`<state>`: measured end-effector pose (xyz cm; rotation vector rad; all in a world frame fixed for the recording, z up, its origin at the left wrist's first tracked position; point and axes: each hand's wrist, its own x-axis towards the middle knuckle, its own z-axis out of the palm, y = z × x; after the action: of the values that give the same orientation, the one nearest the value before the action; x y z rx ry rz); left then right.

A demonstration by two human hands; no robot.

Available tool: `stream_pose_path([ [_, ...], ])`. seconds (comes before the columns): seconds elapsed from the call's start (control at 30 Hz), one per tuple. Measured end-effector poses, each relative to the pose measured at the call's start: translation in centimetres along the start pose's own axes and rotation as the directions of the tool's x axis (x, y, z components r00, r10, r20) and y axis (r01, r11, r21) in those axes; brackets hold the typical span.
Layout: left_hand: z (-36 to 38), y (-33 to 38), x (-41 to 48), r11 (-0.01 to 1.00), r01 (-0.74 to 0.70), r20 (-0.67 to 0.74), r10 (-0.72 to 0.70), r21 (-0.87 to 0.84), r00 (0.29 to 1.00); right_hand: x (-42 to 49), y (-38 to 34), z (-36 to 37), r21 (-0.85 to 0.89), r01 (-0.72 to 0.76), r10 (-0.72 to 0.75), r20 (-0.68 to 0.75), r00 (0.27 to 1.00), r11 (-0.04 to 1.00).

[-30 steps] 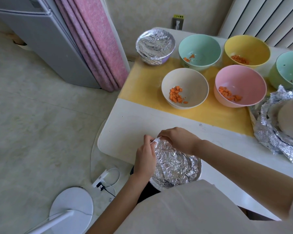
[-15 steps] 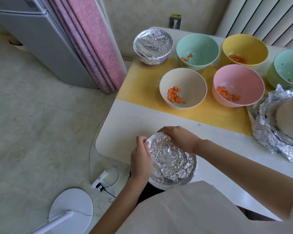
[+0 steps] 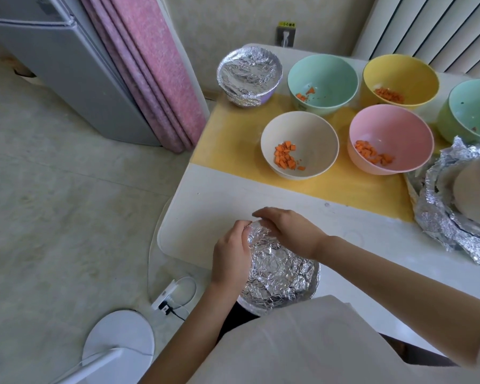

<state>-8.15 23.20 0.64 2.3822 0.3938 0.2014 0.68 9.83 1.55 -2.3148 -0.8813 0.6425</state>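
White table (image 3: pixel 205 206), near edge: left hand (image 3: pixel 230 253) and right hand (image 3: pixel 291 231) clamp foil-covered bowl (image 3: pixel 277 275) at far rim, apparently crimping foil tight.

Single head-worn wide view, looking forward-down, close over table (image 3: pixel 219 195) corner.
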Motion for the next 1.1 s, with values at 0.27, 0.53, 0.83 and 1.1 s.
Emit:
stream_pose_path([
  [0.27,0.0,-1.0,-0.6,0.989,0.118,-0.089,-0.125,-0.084,0.988,-1.7,0.5,0.0,0.134,-0.198,0.206,-0.044,0.978,0.971],
  [0.53,-0.3,-0.7,-0.8,0.999,-0.047,-0.189,0.048,0.014,0.981,-1.6,-0.3,-1.0,0.236,-0.160,0.177,-0.050,0.983,0.958],
  [0.83,-0.9,-0.2,-0.4,0.963,-0.192,-0.156,0.223,0.188,0.962,-1.6,-1.1,-1.4,0.291,-0.105,0.146,-0.123,0.982,0.951],
  [1.1,-1.0,0.1,-0.3,0.964,-0.221,-0.136,0.242,0.151,0.961,-1.8,-1.0,-1.6,0.124,0.014,0.005,-0.153,0.988,0.992],
])
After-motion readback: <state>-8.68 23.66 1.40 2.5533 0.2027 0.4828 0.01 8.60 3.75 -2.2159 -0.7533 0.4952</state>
